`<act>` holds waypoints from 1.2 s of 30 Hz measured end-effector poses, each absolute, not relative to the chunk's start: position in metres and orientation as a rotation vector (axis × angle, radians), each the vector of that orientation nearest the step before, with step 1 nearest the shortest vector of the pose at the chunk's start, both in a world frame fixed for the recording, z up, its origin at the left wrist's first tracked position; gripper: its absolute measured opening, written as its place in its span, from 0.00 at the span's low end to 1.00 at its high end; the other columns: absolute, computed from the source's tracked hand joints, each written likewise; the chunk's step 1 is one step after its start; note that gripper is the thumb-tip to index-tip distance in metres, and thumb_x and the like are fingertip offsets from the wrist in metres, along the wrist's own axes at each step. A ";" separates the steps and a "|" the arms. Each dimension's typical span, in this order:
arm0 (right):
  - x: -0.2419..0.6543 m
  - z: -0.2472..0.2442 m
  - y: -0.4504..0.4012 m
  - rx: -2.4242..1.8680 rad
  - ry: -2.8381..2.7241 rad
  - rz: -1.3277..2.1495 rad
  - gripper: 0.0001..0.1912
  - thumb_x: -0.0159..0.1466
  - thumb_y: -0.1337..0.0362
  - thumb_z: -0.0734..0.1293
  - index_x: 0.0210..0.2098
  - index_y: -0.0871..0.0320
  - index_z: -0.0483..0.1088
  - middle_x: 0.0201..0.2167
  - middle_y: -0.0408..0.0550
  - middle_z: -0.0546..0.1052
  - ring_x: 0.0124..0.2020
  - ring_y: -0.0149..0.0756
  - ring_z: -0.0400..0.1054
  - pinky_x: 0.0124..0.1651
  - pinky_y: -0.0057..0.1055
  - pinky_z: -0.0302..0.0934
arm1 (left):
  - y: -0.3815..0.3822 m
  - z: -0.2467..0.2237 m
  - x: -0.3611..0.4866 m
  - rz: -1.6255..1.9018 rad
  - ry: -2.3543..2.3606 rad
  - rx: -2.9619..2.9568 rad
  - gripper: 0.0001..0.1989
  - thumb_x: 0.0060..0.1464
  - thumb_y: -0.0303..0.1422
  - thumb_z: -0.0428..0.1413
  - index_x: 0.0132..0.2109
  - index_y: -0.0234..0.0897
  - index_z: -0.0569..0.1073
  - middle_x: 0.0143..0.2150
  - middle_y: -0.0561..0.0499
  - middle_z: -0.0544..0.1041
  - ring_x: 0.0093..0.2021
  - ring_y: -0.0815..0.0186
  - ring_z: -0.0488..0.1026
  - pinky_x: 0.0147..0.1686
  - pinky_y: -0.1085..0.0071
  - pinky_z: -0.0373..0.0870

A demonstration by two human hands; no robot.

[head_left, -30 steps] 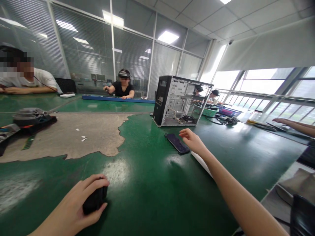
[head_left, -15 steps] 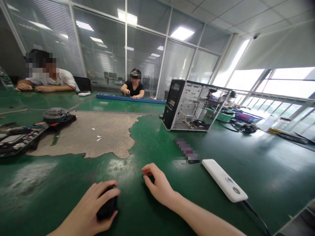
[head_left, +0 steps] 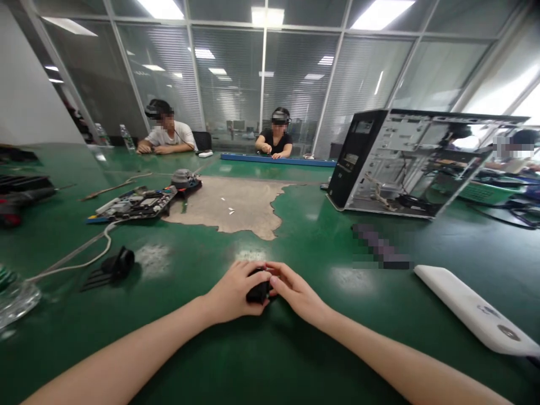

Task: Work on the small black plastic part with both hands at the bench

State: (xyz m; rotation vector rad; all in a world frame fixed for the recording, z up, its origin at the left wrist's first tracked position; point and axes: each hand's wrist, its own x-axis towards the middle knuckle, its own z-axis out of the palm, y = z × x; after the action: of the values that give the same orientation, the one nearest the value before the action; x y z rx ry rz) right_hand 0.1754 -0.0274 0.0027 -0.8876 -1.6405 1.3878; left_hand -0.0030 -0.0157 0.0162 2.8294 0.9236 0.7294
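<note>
A small black block-like object is between my hands, low over the green tabletop; its exact kind I cannot make out. My left hand wraps round it from the left, fingers over the top and thumb below. From the right, my right hand pinches at its right edge, thumb and fingertips touching it and meeting the left fingertips. Much of the object is hidden behind the fingers.
Right of my hands lie a blurred dark slab and a white power bank-like device. Beyond stands an opened computer case. Left are a circuit board, a black part and a bottle. Two people sit opposite.
My hands have come together; my right hand now grips the black object that only my left hand held before. The view has turned left, bringing the bottle and black part into sight.
</note>
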 end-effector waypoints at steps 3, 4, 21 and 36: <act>0.164 0.002 -0.026 -0.909 -1.540 1.370 0.15 0.58 0.58 0.61 0.43 0.56 0.63 0.39 0.46 0.70 0.39 0.33 0.65 0.39 0.31 0.64 | -0.017 0.011 -0.006 0.790 0.955 2.814 0.21 0.43 0.31 0.55 0.46 0.40 0.62 0.49 0.46 0.64 0.48 0.58 0.62 0.44 0.62 0.60; 0.162 0.002 -0.026 -0.912 -1.522 1.388 0.16 0.56 0.58 0.63 0.43 0.56 0.63 0.37 0.46 0.70 0.38 0.32 0.66 0.39 0.32 0.63 | -0.017 0.010 -0.008 0.795 0.963 2.810 0.22 0.43 0.31 0.54 0.48 0.40 0.60 0.49 0.46 0.63 0.48 0.58 0.62 0.45 0.62 0.59; 0.170 0.007 -0.027 -0.850 -1.550 1.415 0.14 0.52 0.65 0.67 0.37 0.57 0.61 0.35 0.44 0.69 0.38 0.33 0.67 0.40 0.32 0.63 | -0.007 0.011 -0.004 0.777 1.000 2.778 0.30 0.41 0.33 0.57 0.51 0.37 0.55 0.46 0.46 0.66 0.44 0.58 0.63 0.42 0.62 0.59; 0.173 0.003 -0.021 -0.832 -1.663 1.346 0.12 0.54 0.62 0.66 0.37 0.58 0.62 0.35 0.45 0.68 0.38 0.34 0.66 0.39 0.33 0.62 | -0.009 0.008 -0.001 0.759 1.117 2.815 0.28 0.42 0.38 0.56 0.49 0.36 0.56 0.41 0.47 0.67 0.39 0.58 0.63 0.39 0.63 0.58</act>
State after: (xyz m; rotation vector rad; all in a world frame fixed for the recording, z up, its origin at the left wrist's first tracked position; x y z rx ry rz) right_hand 0.1731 -0.0215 0.0030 -0.8324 -1.6631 1.3456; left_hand -0.0010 -0.0092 0.0081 2.8155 1.1169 0.7586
